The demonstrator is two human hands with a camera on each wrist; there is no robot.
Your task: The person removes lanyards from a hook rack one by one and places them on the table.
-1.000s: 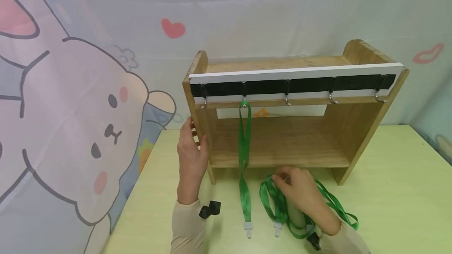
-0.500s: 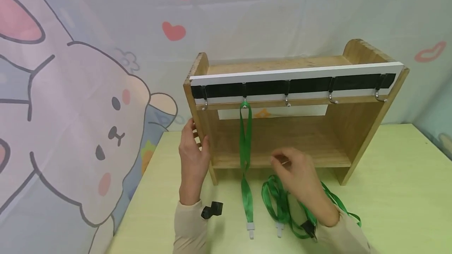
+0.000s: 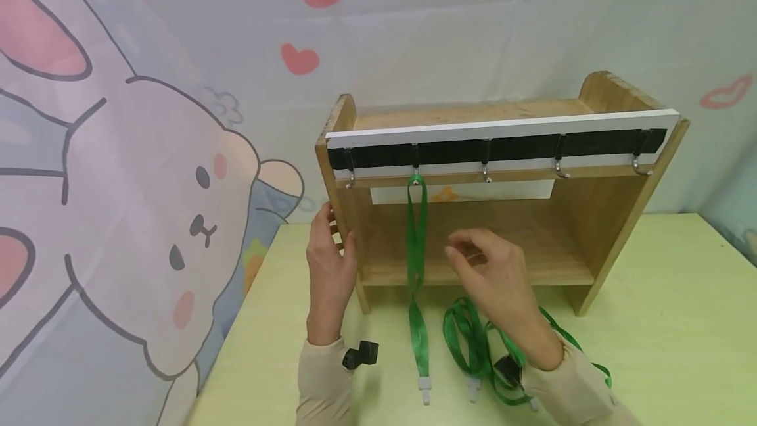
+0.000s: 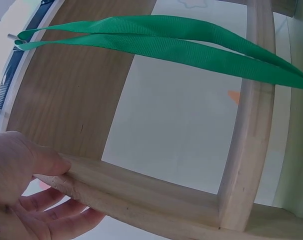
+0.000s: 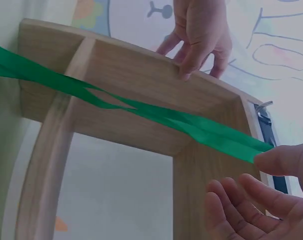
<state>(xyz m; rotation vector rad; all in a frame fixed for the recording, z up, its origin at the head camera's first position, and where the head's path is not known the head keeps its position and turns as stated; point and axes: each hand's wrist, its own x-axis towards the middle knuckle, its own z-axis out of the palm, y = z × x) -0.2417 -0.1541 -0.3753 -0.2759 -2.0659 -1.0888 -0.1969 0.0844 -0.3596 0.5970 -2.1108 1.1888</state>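
My left hand (image 3: 330,268) grips the left side panel of a small wooden shelf (image 3: 508,219). In the left wrist view its thumb (image 4: 51,162) lies on the panel's inner side and the fingers wrap outside. A green lanyard (image 3: 416,235) hangs from the second hook from the left, its pale clip (image 3: 425,390) dangling low. My right hand (image 3: 499,281) is raised just right of that lanyard, in front of the shelf. Its thumb and fingers are bent but apart, with nothing seen between them. Beneath it, more green lanyards (image 3: 467,340) lie loosely looped on the table.
A white rail with a black strip (image 3: 449,151) runs along the shelf's top front and carries several metal hooks, such as the middle hook (image 3: 486,173). The pale yellow table (image 3: 662,321) extends to both sides. A printed cloth (image 3: 449,38) hangs behind.
My right hand has lifted off the looped lanyards and moved up and slightly left, towards the hanging lanyard. The left hand keeps its grip on the shelf. The head view has shifted slightly.
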